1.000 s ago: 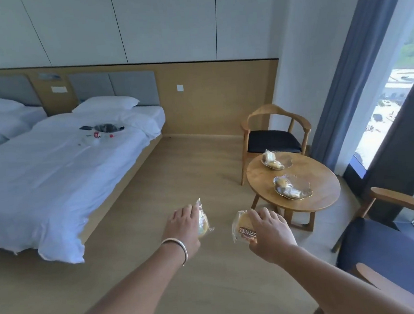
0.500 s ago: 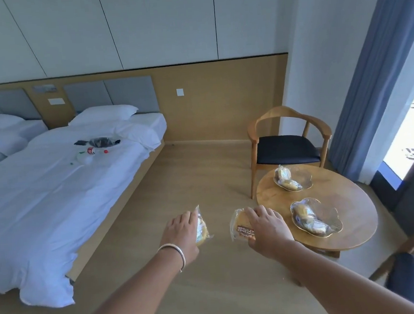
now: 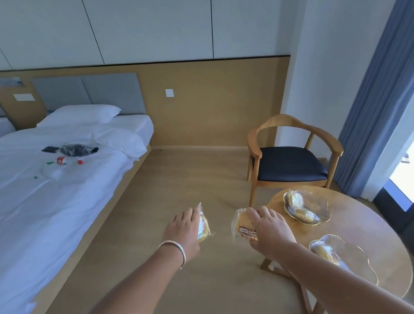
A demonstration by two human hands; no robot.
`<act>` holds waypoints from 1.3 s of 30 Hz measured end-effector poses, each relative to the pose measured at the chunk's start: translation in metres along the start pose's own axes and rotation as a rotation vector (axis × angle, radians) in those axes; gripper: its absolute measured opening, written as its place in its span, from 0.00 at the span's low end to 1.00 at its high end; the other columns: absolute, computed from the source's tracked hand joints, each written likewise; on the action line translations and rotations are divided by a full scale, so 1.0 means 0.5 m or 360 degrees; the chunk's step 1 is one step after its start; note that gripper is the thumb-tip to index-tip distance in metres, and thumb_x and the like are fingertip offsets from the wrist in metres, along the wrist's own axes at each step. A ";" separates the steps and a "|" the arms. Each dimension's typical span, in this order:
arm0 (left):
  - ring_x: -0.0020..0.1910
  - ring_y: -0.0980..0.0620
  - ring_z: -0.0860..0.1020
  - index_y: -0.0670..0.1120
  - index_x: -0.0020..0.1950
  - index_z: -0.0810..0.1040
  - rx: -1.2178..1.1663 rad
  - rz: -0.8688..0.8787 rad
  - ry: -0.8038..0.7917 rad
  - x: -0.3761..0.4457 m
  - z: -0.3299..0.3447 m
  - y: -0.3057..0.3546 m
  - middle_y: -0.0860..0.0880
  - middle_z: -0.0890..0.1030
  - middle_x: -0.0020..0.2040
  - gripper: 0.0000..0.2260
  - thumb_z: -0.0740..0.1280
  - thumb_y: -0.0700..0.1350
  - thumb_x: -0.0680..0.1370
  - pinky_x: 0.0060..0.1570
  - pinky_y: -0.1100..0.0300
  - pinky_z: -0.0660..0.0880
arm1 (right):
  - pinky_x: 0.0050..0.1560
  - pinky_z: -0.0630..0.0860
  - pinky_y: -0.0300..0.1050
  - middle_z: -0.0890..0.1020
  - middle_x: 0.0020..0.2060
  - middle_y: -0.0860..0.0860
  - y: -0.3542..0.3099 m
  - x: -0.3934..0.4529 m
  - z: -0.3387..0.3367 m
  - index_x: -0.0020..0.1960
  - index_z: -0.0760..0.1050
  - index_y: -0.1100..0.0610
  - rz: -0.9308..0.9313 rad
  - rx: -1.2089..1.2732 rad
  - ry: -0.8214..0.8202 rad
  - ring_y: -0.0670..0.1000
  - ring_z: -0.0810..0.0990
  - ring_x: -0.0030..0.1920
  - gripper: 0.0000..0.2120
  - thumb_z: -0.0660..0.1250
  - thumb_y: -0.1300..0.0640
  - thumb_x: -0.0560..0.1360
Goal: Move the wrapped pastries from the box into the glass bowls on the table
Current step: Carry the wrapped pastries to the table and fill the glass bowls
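Observation:
My left hand (image 3: 183, 229), with a silver bangle on the wrist, grips a wrapped pastry (image 3: 203, 225) held on edge above the floor. My right hand (image 3: 268, 228) grips a second wrapped pastry (image 3: 242, 226) with a brown label, just left of the round wooden table (image 3: 369, 221). Two glass bowls stand on that table. The far bowl (image 3: 322, 206) holds wrapped pastries (image 3: 297, 205). The near bowl (image 3: 357, 256) holds at least one wrapped pastry (image 3: 328, 252), partly hidden behind my right forearm. The box is not in view.
A wooden armchair (image 3: 290, 160) with a dark seat stands behind the table. A white bed (image 3: 43, 202) with a bottle and small items on it fills the left. Blue curtains (image 3: 379, 88) and a window lie to the right. Bare wooden floor (image 3: 178, 184) stretches between bed and table.
The view has closed in on the table, which now sits nearer and lower right. Both hands still hold their pastries, and the right hand has come up to the table's left edge.

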State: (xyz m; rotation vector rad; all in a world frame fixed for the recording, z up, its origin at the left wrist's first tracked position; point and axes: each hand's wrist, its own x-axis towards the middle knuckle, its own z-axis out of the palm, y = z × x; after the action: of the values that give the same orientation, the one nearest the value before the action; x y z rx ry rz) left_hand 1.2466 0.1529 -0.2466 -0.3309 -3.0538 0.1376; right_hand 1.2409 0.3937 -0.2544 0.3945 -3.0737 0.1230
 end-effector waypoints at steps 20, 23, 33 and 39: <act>0.62 0.49 0.68 0.47 0.77 0.45 -0.0090 0.0319 -0.0081 0.664 0.089 -0.206 0.50 0.66 0.65 0.44 0.68 0.44 0.68 0.60 0.59 0.63 | 0.67 0.63 0.45 0.71 0.61 0.48 0.082 0.569 0.056 0.72 0.58 0.46 0.0418 0.0121 -0.0010 0.53 0.70 0.62 0.34 0.67 0.46 0.70; 0.62 0.49 0.68 0.47 0.77 0.44 -0.0094 0.0380 -0.0108 0.769 0.105 -0.173 0.51 0.66 0.64 0.44 0.68 0.45 0.68 0.60 0.58 0.63 | 0.68 0.63 0.45 0.70 0.62 0.47 0.146 0.647 0.073 0.72 0.57 0.46 0.0475 0.0148 -0.0002 0.53 0.69 0.64 0.34 0.68 0.46 0.70; 0.65 0.49 0.66 0.48 0.77 0.46 -0.0082 0.0609 -0.0080 1.153 0.105 -0.002 0.51 0.66 0.66 0.44 0.68 0.46 0.67 0.64 0.57 0.60 | 0.68 0.64 0.44 0.70 0.64 0.46 0.438 0.827 0.085 0.72 0.57 0.44 0.0778 0.0251 0.0046 0.50 0.68 0.64 0.35 0.69 0.43 0.70; 0.65 0.50 0.66 0.48 0.77 0.47 -0.0068 0.0901 -0.0098 1.286 0.105 0.158 0.51 0.65 0.66 0.43 0.68 0.45 0.68 0.65 0.57 0.59 | 0.68 0.64 0.45 0.71 0.62 0.47 0.589 0.801 0.078 0.71 0.59 0.44 0.1085 0.0291 0.0041 0.53 0.70 0.63 0.33 0.66 0.46 0.68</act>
State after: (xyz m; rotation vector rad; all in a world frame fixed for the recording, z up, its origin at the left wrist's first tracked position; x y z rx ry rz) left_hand 0.6325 0.3646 -0.2698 -1.2032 -2.9279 0.1093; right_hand 0.7780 0.5740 -0.2946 -0.6572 -3.0293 0.4201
